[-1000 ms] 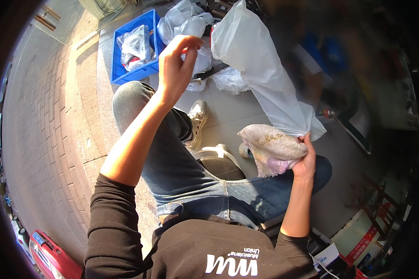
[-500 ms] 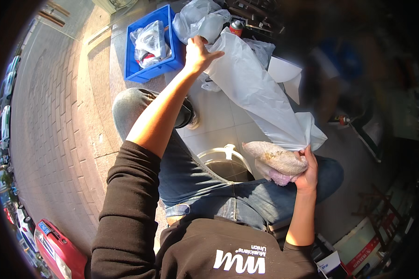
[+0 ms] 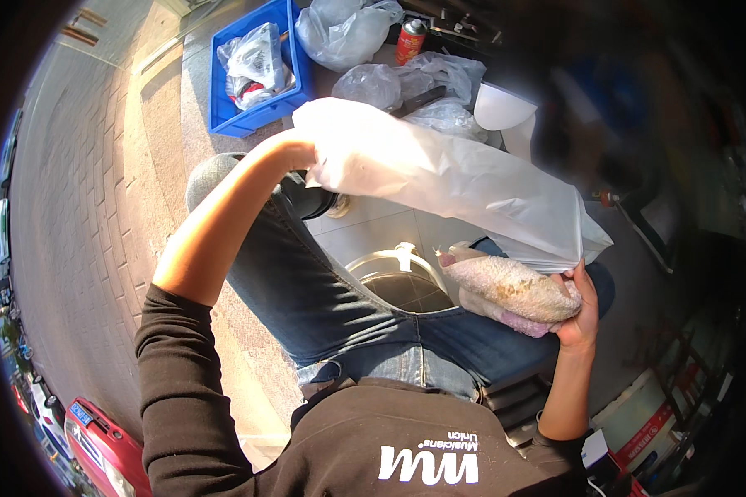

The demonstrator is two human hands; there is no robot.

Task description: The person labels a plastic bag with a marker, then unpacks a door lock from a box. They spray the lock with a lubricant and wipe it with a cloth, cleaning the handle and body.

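A long white translucent plastic bag (image 3: 456, 178) stretches between my hands. My left hand (image 3: 307, 156) is at the bag's far left end, its fingers hidden inside or behind the sunlit plastic. At the lower right, my right hand (image 3: 583, 308) is closed, pinching the bag's other end. The same hand also grips a fuzzy, folded whitish-and-purple cloth (image 3: 514, 290) with brownish stains, which hangs over my right thigh just below the bag.
A blue crate (image 3: 261, 124) with plastic-wrapped items stands at the far left. Beside it lie tied plastic bags (image 3: 340, 37) and a red spray can (image 3: 410, 41). A round pale-rimmed bin or stool (image 3: 406, 286) sits between my legs. A red car (image 3: 99, 447) is at lower left.
My left hand, spread in the air beside the bag before, has moved nearer and into or behind its end. The bag now lies flatter across. My right hand shifted slightly right with the cloth.
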